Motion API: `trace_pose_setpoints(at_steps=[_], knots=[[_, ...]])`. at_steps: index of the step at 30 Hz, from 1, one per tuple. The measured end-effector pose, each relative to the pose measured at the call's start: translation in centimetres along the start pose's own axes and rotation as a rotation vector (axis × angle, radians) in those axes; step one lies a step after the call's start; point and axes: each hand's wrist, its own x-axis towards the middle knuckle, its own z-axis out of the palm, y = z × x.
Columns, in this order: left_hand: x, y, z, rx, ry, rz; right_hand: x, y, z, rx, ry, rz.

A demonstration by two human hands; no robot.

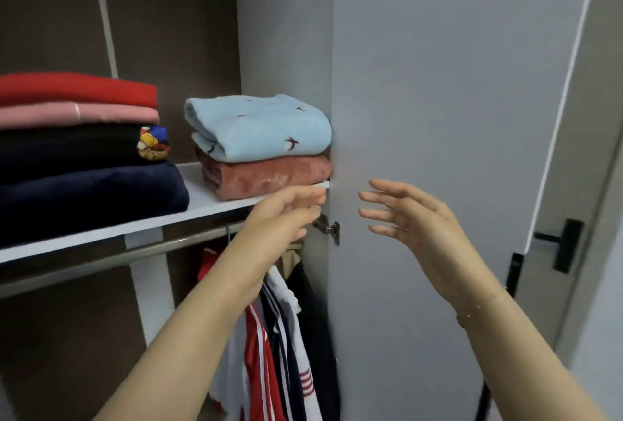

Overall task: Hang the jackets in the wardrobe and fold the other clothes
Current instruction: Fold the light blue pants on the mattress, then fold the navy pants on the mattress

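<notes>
Before the open wardrobe door (438,117), both hands (286,215) (414,215) raised, fingers loosely spread, empty.

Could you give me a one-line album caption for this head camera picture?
Both open hands, left hand and right hand, reach toward folded clothes on the wardrobe shelf above hanging jackets.

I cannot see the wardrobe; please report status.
Both hands, left and right, open, empty. Light blue fold on pink fold, shelved. Door open beside right hand.
</notes>
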Motion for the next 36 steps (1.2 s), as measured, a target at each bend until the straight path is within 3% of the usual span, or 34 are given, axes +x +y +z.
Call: trace_pose_setpoints(at_steps=[11, 16, 25, 31, 36], knots=[[-10.3, -2.5, 20.7, -0.345, -0.438, -0.124, -21.5, -0.6, -14.7, 0.001, 0.524, 0.049], [-16.7, -3.5, 33.4, -0.418, -0.685, -0.242, -33.4, -1.6, -23.7, -0.036, 0.803, 0.114], [-31.9, -2.7, 60.6, -0.404, -1.086, -0.441, -56.1, -5.8, -40.4, -0.109, 1.28, 0.221], [-42.1, -4.0, 74.6, -0.306, -1.291, -0.617, -68.5, -6.8, -49.0, -0.131, 1.51, 0.371], [-46.9, -5.9, 85.8, -0.205, -1.46, -0.633, -75.5, -6.2, -56.8, -0.102, 1.699, 0.438]])
